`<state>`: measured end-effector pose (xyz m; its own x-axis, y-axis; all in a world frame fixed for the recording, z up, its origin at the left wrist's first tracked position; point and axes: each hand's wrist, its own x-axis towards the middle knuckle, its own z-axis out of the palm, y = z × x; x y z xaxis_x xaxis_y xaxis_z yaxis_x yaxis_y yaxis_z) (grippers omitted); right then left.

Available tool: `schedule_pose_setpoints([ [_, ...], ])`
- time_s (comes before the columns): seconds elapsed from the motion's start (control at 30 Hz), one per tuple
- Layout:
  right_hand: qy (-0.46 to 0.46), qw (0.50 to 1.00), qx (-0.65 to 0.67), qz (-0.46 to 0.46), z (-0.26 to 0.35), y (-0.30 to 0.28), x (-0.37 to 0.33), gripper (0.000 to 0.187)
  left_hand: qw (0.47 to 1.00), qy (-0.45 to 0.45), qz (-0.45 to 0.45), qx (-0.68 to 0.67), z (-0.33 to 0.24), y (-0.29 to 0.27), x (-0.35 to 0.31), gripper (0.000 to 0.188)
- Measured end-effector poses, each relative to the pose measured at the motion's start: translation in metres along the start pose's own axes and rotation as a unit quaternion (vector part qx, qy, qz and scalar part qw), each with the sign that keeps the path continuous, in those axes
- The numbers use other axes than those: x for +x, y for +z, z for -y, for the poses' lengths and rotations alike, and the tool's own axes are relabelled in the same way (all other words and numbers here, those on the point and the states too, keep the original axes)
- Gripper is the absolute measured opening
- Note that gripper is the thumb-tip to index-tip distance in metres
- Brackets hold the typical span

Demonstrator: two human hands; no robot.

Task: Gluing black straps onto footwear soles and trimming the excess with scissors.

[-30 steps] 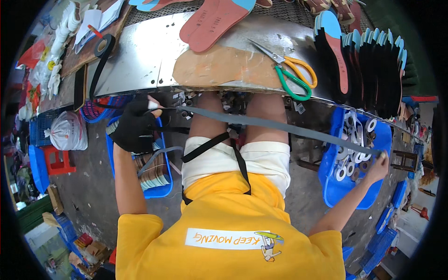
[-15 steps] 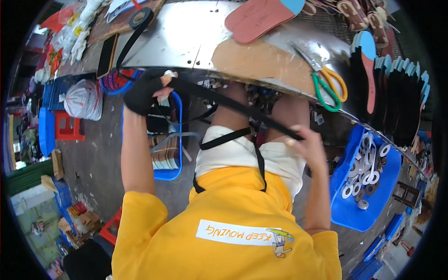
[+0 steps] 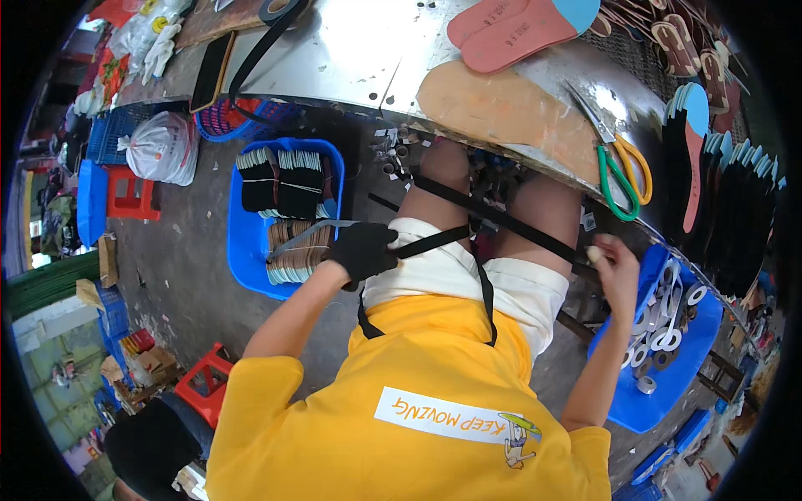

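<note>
My left hand (image 3: 363, 253), in a black glove with bare fingertips, is closed over my lap, at the left end of a stretch of black tape (image 3: 434, 241). Further right, my bare right hand (image 3: 614, 271) pinches another length of black tape (image 3: 518, 224), which slants up and left across my thighs. Where the two lengths join cannot be made out. A roll of black tape (image 3: 276, 8) lies at the bench's far left, with a strip hanging from it over the edge.
On the metal bench (image 3: 351, 50) lie pink insoles (image 3: 522, 33), scissors with green and orange handles (image 3: 620, 171) and stacked black insoles (image 3: 735, 217). A blue bin of bundled insoles (image 3: 238, 242) stands left; a blue bin of tape rolls (image 3: 660, 401) stands right. A red stool (image 3: 205, 384) is behind left.
My left hand has come down from the bench edge to my lap, away from the strip by the roll. The tape between my hands has gone slack, and the view has shifted.
</note>
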<state>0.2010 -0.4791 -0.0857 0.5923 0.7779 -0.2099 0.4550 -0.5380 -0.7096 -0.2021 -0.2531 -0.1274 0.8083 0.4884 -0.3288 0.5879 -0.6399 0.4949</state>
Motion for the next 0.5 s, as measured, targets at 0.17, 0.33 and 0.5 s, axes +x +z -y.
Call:
schedule_pose_setpoints([
  [0.17,-0.216,0.943,0.155,0.199,0.124,0.065,-0.010,0.043,0.945,0.159,0.046,-0.283,-0.065,-0.095,-0.015,0.024],
  [0.33,-0.315,0.848,0.250,0.345,0.184,0.038,-0.019,0.032,0.909,0.284,0.080,-0.296,-0.099,-0.176,-0.008,0.030],
  [0.5,-0.419,0.678,0.552,0.245,0.150,-0.091,-0.040,0.045,0.810,0.315,0.153,-0.470,-0.087,-0.153,0.001,0.031],
])
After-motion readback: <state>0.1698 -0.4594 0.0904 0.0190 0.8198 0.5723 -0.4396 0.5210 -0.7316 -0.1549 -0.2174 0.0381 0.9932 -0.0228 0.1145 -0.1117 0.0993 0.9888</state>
